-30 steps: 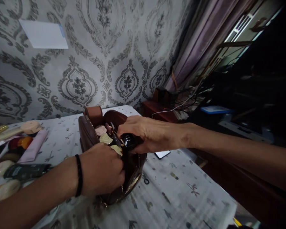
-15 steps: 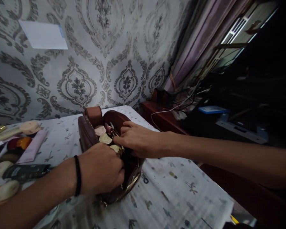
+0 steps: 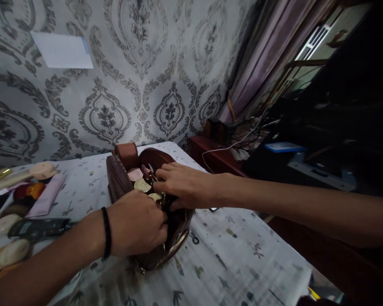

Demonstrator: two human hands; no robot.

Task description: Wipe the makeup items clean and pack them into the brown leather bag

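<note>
A dark maroon handbag (image 3: 116, 180) with a gold zip lies unzipped on the patterned cloth. My left hand (image 3: 138, 223), with a black band at its wrist, is curled over the bag's near side. Its fingertips are out of sight, so what they grip cannot be made out. Reaching in from the right, my right hand (image 3: 181, 182) has its fingers bent and its thumb apart, with fingertips by the shiny contents. Inside the bag show a pink round item (image 3: 135, 174), a pale yellow round item (image 3: 142, 185) and small gold-coloured pieces.
Cosmetics crowd the left of the white cloth (image 3: 236, 255): a lilac tube (image 3: 47, 195), a dark green tube (image 3: 40, 228) and several round items. A reddish-brown surface (image 3: 204, 151) with cables adjoins on the right, near a blue-edged phone-like object (image 3: 284, 147). A patterned wall rises behind.
My right hand has shifted slightly left and its thumb now shows inside the bag. My left hand stays curled at the same place. The view has moved a little.
</note>
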